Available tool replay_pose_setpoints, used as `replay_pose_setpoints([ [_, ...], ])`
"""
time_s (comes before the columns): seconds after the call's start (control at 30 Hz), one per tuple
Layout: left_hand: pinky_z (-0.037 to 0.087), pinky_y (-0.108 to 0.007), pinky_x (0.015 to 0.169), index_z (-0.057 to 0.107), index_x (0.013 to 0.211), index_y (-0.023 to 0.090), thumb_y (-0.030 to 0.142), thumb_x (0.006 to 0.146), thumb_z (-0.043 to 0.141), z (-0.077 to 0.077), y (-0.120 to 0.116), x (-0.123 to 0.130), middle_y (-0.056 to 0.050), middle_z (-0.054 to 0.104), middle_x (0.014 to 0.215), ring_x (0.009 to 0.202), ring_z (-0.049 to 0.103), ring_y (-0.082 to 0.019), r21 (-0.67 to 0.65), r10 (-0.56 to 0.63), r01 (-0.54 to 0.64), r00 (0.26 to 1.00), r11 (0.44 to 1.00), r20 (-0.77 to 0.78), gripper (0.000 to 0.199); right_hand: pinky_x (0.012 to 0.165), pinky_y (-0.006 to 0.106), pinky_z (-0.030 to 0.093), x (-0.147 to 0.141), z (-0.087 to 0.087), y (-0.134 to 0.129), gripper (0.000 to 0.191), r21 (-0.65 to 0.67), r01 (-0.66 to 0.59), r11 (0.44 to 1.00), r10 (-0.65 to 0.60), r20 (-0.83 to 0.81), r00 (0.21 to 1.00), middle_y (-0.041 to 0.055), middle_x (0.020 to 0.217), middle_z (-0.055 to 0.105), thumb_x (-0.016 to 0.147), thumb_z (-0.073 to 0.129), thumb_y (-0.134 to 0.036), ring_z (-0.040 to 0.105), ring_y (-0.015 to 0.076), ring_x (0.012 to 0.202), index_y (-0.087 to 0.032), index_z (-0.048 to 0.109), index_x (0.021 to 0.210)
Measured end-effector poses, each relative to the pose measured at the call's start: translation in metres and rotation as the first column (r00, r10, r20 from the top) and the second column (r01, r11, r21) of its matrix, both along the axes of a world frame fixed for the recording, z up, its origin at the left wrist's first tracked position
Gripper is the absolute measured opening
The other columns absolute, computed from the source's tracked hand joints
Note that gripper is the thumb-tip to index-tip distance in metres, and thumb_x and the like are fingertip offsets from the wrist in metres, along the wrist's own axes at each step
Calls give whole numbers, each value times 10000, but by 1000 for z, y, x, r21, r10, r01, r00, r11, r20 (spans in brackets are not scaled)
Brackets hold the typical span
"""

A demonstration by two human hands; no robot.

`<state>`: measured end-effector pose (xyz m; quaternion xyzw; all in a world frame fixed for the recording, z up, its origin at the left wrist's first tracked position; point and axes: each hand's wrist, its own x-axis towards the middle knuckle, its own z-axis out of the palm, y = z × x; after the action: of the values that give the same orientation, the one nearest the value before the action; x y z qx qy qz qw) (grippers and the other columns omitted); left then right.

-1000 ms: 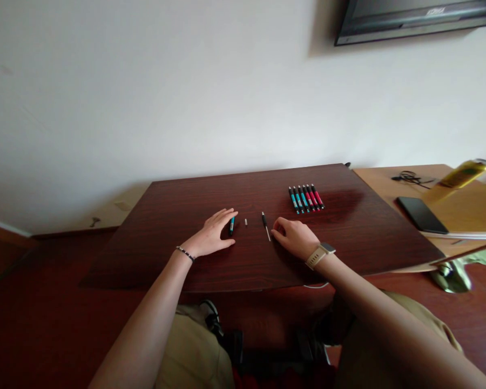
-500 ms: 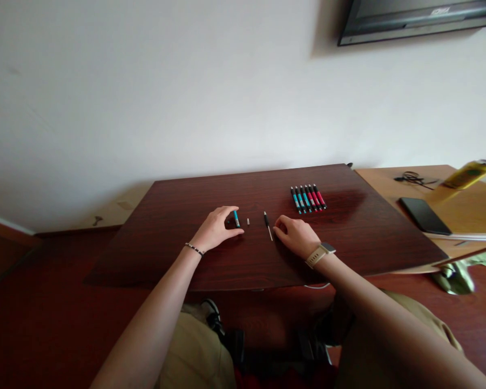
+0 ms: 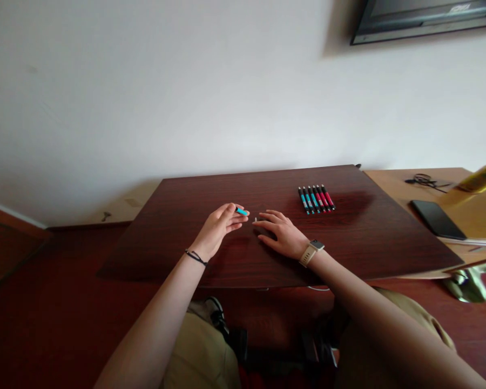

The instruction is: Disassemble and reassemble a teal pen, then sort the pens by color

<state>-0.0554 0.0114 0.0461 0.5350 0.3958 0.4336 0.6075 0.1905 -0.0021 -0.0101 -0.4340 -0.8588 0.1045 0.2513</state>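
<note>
From my remote post I record the left hand closed on a blue pen barrel, pinched between thumb and fingers at that hand's two o'clock, over the dark table. The right hand is spread wide, palm down, gripping nothing I can see. A small white pen tip sits at its ten o'clock, by the fingertips (contact I cannot confirm). Blue and red pens lie in a row towards its two o'clock.

One head-worn camera looks forward and down across the table to the wall — probably near, though edges blur.
</note>
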Motion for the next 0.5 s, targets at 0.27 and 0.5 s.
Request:
replay_pose_setpoints([
  [0.27, 532, -269, 776, 705, 1189, 193, 706, 834, 742, 2, -14, 6, -136, 668, 1291, 985, 699, -207, 22, -169, 168, 977, 986, 128, 625, 1187, 615, 378, -7, -5, 3, 408, -24, -24, 999, 25, 47, 999, 99, 1534, 574, 1012, 612, -431, 391, 355, 1495, -287, 673, 1389],
  [0.5, 507, -310, 802, 668, 1265, 178, 780, 797, 716, 8, -19, 10, -153, 680, 1220, 965, 663, -220, 241, -146, 153, 988, 958, -50, 763, 1193, 621, 362, -8, -5, 3, 460, -20, -3, 1000, 4, 46, 999, 105, 1504, 607, 1008, 616, -421, 394, 356, 1494, -263, 629, 1440],
])
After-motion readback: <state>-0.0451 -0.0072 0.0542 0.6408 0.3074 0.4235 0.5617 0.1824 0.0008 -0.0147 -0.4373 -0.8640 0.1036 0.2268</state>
